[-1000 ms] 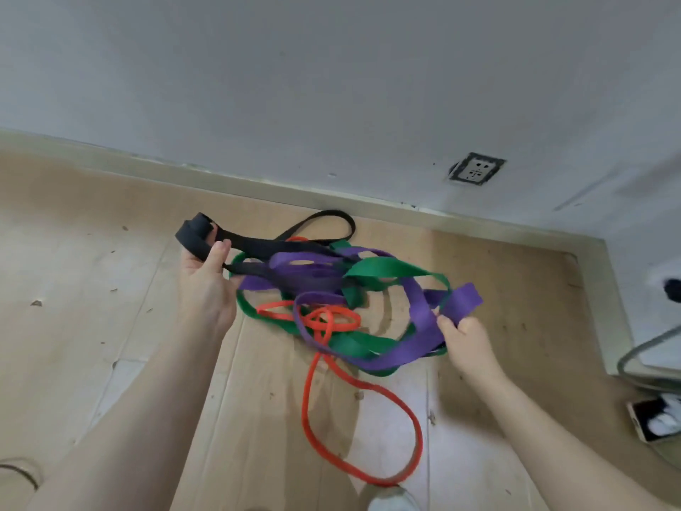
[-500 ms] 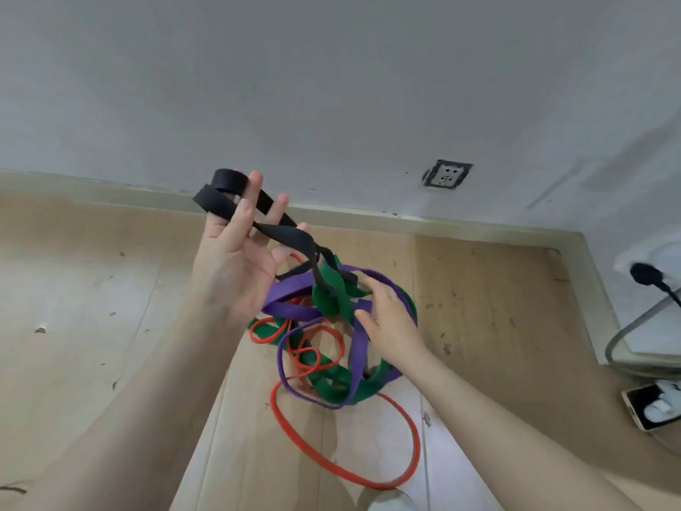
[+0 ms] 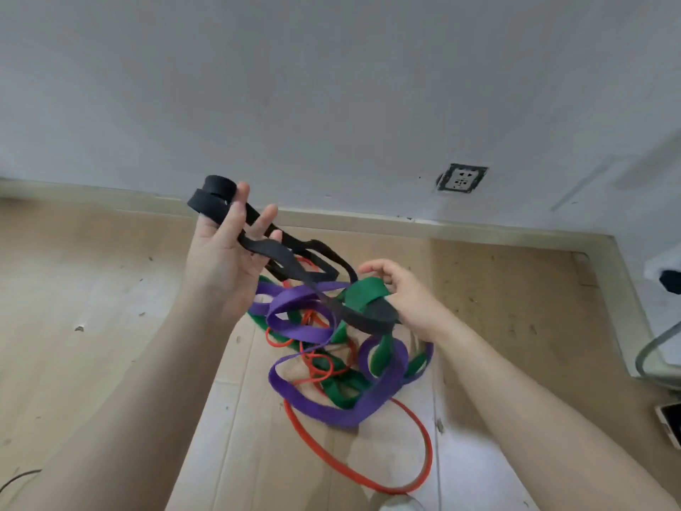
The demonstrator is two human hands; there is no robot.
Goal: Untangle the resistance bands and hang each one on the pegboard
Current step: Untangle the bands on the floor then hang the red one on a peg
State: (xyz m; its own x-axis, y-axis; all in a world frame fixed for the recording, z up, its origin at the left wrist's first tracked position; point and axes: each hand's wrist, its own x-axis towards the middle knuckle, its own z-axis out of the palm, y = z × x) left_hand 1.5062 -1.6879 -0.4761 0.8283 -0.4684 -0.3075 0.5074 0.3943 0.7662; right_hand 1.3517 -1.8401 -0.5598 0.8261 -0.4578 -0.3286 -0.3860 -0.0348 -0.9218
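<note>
The left hand is raised, palm toward the camera, with the flat matte black band looped over its nearly straight fingers; the strap folds into a small coil at the fingertips, at about eleven o'clock from the tangle. From there the black band runs down toward four o'clock and ends in a broad, rubbery fold gripped by the right hand, whose fingers curl around it together with a wide, smooth strip of the green band. Below the hands hangs the knot: the purple band, a wide flat ribbon, sweeps in soft curved loops, with the green band threaded through it. The thin, cord-like red band twists through the middle and spills out as one large oval loop at six o'clock, lying on the pale, scuffed wood-grain floor. A square wall socket sits in the grey wall at one o'clock.
</note>
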